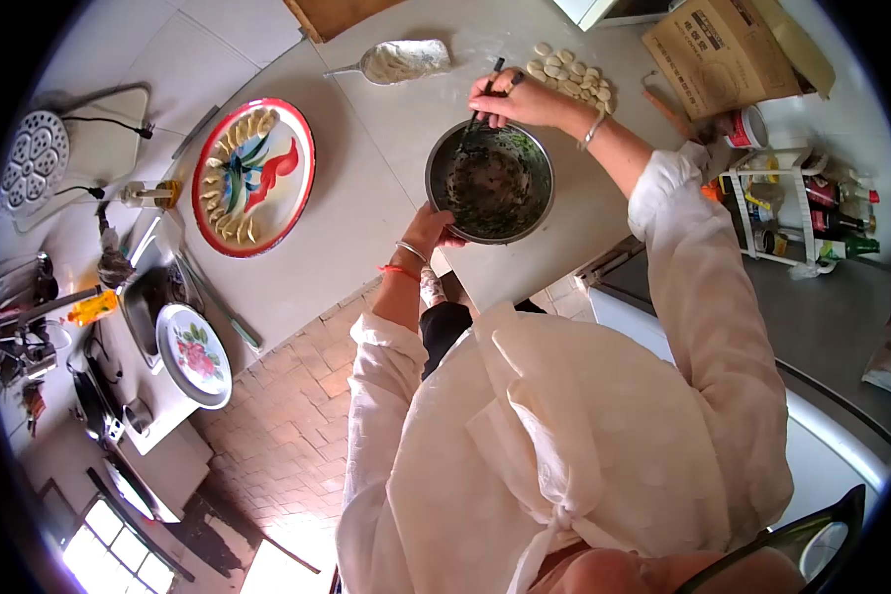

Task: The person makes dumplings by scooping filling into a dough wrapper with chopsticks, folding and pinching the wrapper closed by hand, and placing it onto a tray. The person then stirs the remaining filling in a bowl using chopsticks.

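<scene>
A steel mixing bowl (543, 213) with dark green and brownish filling (495, 183) stands near the counter's front edge. Its lower left rim is gripped by my left hand (430, 233), fingers closed around the wall. Above the bowl's far side, my right hand (518, 102) is closed on a pair of dark chopsticks (471, 129), their tips reaching down into the bowl. Small round dough pieces (564, 73) lie on the counter just beyond my right hand. To the left, a red-rimmed oval tray (297, 203) bears several folded dumplings (213, 188) along its edge.
A metal scoop of flour (406, 61) lies at the back of the counter. At right are a cardboard box (718, 59), a wooden rolling pin (666, 111) and a white rack of bottles (807, 208). A flowered plate (196, 351) rests by the sink (147, 307) at left.
</scene>
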A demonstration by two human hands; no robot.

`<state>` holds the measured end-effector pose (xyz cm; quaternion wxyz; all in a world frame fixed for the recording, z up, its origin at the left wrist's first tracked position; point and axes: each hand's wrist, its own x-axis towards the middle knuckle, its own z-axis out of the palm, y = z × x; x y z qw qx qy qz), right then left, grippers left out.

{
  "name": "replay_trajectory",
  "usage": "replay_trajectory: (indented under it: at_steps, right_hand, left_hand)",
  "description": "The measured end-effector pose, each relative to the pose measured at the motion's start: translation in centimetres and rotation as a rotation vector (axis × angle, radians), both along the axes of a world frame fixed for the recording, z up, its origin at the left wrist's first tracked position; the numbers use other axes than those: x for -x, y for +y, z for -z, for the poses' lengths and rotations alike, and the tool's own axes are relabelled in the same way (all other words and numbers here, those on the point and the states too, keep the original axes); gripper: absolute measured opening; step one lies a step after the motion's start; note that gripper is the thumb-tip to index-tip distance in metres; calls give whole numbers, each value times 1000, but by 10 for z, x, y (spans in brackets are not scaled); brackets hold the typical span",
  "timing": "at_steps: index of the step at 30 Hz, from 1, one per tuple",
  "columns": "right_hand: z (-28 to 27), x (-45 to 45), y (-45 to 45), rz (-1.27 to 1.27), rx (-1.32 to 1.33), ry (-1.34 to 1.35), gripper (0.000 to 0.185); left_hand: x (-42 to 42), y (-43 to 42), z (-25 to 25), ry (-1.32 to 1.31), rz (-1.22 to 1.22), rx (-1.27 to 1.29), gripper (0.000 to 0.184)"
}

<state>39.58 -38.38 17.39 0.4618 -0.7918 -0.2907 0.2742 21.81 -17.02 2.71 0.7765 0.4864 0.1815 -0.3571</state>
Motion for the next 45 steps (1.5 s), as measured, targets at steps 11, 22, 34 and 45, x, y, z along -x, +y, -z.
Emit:
replay_trajectory:
  at_steps: [11,22,34,45]
  right_hand:
    - [2,-28,-32,18,159,-34,25]
    - [25,73,-105,298,-13,-91,12]
    - [22,207,-58,454,-20,-258,3]
    - [13,108,-69,327,95,-297,16]
  left_hand:
    - [-2,8,-14,15,-28,-113,30]
    - [15,-8,-6,6,-252,-49,31]
    - [22,-23,-11,43,-356,-11,36]
    - [24,-21,-2,97,-340,37,40]
